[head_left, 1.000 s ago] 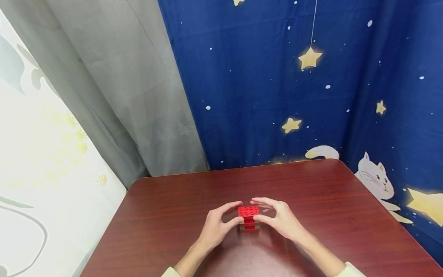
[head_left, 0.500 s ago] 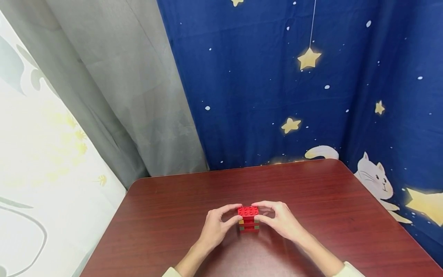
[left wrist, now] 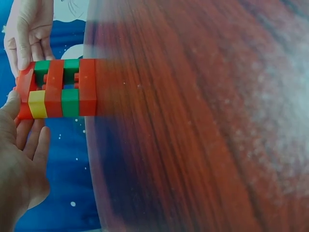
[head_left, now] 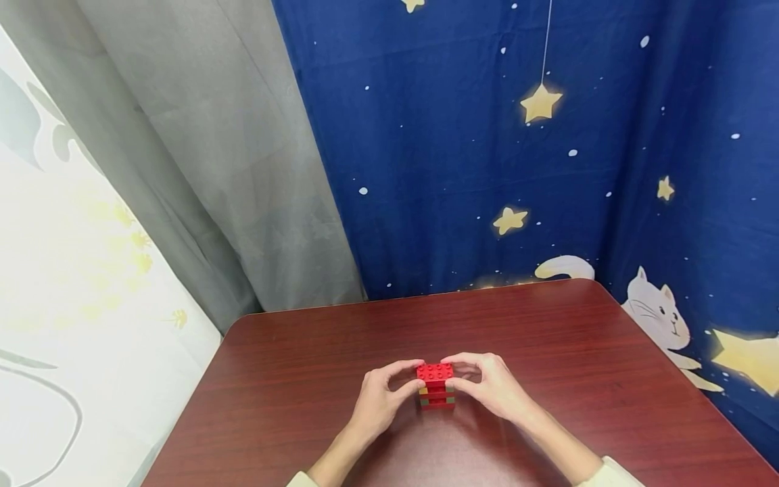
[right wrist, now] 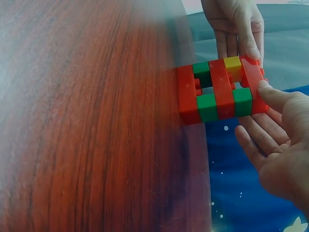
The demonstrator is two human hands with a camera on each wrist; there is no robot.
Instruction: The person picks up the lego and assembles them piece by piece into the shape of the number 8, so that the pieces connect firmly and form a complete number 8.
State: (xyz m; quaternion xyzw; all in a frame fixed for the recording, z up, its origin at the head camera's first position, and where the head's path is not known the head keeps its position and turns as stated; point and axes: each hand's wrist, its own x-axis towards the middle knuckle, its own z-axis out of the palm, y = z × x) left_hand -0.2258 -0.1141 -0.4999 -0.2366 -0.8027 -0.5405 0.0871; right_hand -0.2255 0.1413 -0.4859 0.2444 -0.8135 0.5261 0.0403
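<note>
A stack of toy building bricks stands upright on the table. Its studded red top brick (head_left: pixel 435 372) lies over two more long red bricks, with small ones between the layers. In the left wrist view a yellow brick (left wrist: pixel 37 104) and a green brick (left wrist: pixel 70 103) show at the near end; the right wrist view has small green bricks (right wrist: pixel 207 107) at its near end. Gaps pass through the middle of both layers. My left hand (head_left: pixel 376 400) pinches the top brick's left end between thumb and fingers. At the right end, my right hand (head_left: pixel 498 389) pinches it likewise.
The dark red wooden table (head_left: pixel 292 379) has rounded far corners. Behind it hang a grey curtain (head_left: pixel 243 169) and a blue star-patterned curtain (head_left: pixel 426 149). A pale patterned fabric (head_left: pixel 79 270) is at the left.
One second ago the forefingers were held slightly off the back of the top brick; now both have come down against it. The stack stays in place.
</note>
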